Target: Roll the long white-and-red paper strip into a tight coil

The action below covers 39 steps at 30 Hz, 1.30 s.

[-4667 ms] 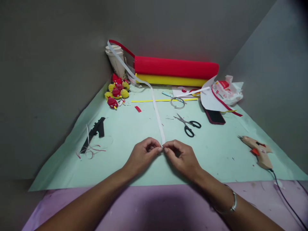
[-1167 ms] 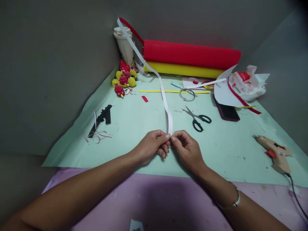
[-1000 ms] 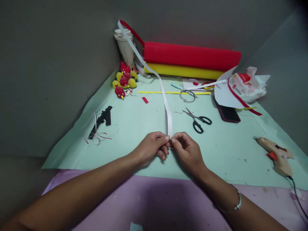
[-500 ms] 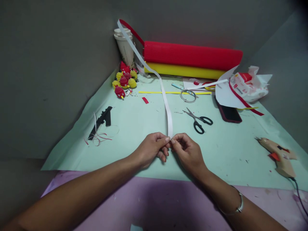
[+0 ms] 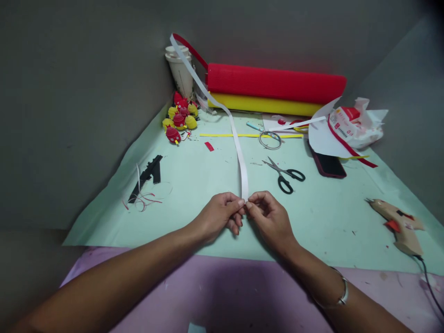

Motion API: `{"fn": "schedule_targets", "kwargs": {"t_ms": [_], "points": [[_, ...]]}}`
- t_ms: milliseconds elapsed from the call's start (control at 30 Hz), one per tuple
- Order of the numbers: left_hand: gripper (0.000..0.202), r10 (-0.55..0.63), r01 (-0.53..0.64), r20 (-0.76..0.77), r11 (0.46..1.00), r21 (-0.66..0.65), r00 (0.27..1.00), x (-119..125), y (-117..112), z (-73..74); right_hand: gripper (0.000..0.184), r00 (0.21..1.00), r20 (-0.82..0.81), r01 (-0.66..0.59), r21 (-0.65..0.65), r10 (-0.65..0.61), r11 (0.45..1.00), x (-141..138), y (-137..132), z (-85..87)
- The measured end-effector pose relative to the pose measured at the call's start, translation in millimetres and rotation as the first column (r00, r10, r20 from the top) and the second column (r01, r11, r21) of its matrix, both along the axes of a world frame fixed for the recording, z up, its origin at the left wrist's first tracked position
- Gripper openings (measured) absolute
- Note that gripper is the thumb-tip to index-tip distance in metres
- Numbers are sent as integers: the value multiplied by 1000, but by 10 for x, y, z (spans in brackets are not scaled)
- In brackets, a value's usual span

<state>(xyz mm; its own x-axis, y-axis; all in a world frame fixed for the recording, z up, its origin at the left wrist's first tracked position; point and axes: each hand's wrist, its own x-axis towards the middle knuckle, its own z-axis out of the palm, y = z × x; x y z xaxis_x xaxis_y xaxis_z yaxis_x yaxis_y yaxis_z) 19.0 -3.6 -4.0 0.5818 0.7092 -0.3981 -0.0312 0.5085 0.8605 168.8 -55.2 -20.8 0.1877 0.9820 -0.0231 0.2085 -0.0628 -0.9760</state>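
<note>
A long paper strip (image 5: 237, 150), white on the face toward me and red on its other side, runs from my fingers up to the back left, where it bends over near a lidded cup. My left hand (image 5: 222, 213) pinches the near end of this strip between thumb and fingers. Close against it, my right hand (image 5: 271, 217) pinches the same end, with its fingertips touching those of the left. What lies right between the fingertips is too small to make out. Black-handled scissors (image 5: 285, 175) lie spread on the green sheet, right of the strip.
Red (image 5: 277, 83) and yellow rolls (image 5: 270, 103) lie at the back. Small red and yellow figures (image 5: 179, 121) cluster left, by the cup (image 5: 183, 76). Black scraps (image 5: 147, 178) lie nearer. At right are a phone (image 5: 328, 165), a wipes pack (image 5: 357, 127) and a corded glue gun (image 5: 397, 226).
The view has shifted very slightly. Both hands keep their pinch at the strip's end, and the things on the table stay where they were.
</note>
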Motion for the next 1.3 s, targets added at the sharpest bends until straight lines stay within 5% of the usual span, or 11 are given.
{"fn": "schedule_targets", "kwargs": {"t_ms": [633, 833, 967, 1100, 1300], "points": [[12, -61, 92, -190, 983, 161, 980, 48, 17, 6, 10, 997, -74, -7, -23, 6, 1000, 21, 42, 76], [14, -34, 43, -163, 998, 50, 986, 61, 25, 103, 14, 995, -94, -43, 16, 44, 999, 46, 25, 43], [16, -12, 7, -62, 997, -75, 998, 3, 22, 157, 8, 991, 114, -83, 183, 63, 980, 111, -9, 83], [16, -18, 17, -6, 990, -141, 1000, -46, 9, 154, 11, 919, 384, -243, 384, 86, 891, 168, -12, 126], [15, -50, 48, -14, 992, -119, 999, -45, -36, 112, 18, 861, 489, -373, 414, 142, 830, 190, -9, 86]]}}
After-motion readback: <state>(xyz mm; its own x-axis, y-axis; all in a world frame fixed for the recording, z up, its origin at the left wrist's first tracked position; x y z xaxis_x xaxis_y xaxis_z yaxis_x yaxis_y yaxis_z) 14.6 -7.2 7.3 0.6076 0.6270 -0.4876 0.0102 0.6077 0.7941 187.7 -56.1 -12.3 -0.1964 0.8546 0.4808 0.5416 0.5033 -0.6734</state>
